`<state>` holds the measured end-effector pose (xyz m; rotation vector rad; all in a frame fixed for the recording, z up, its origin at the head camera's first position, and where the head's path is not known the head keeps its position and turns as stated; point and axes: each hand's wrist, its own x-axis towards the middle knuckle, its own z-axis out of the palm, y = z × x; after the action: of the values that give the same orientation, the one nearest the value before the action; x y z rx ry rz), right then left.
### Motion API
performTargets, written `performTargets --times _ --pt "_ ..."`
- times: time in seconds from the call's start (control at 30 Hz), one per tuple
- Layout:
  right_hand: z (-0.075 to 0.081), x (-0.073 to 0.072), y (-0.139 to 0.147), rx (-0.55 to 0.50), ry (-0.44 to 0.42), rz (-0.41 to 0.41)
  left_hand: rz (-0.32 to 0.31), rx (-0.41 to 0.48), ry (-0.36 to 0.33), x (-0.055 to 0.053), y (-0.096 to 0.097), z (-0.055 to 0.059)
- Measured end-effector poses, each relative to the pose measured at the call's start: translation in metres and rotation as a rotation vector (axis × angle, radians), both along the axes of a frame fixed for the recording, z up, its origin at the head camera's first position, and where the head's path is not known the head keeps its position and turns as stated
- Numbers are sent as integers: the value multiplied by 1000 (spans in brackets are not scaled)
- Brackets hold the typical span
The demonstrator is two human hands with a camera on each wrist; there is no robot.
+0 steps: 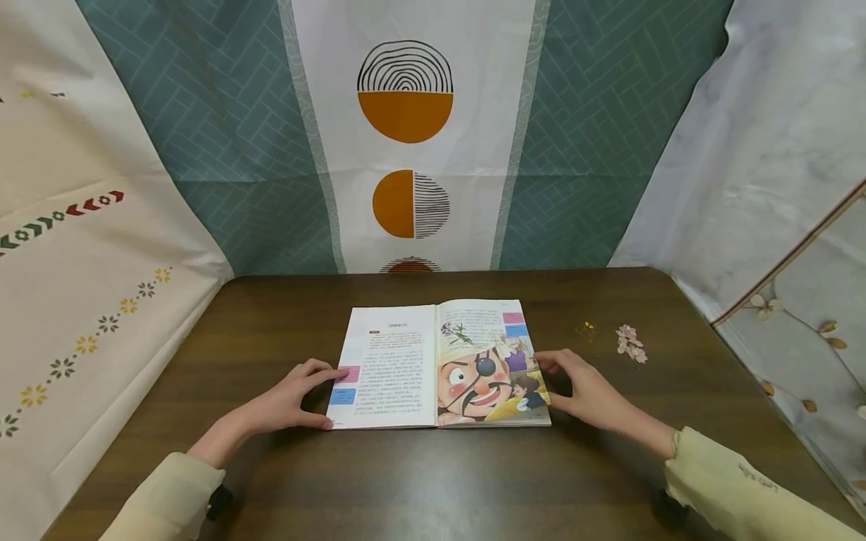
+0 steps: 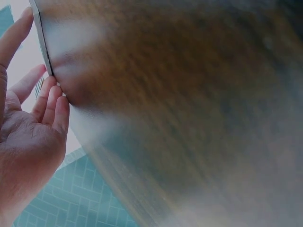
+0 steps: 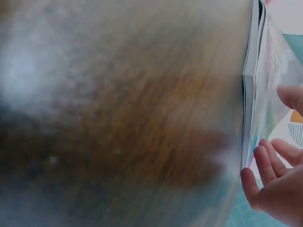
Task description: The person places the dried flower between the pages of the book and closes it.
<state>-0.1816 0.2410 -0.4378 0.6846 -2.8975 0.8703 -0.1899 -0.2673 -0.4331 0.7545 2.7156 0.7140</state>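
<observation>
An open book lies on the counter, its right page showing a cartoon face with an eye patch. At the book's left edge rests the left hand, its thumb and fingers spread, the thumb by the near corner. The right hand touches the book's right edge, thumb and fingers likewise spread. Pink flowers mark the counter to the book's right.

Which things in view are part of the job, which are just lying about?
In the job:
- book, open
- left hand, at its left edge
- right hand, at its right edge

Just there:
- pink flowers
- yellow flowers
- hanging cloth
</observation>
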Motion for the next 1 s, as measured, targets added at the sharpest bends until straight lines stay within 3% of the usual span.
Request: performTargets --times 0.27,0.77,1.0 --pt "0 -11 1 -62 -15 -39 3 8 -2 0 0 0" --pt "6 -22 0 -232 -151 -88 -1 16 -17 1 0 2" --pt "11 -25 -6 -262 -128 -124 4 6 -13 0 0 -2"
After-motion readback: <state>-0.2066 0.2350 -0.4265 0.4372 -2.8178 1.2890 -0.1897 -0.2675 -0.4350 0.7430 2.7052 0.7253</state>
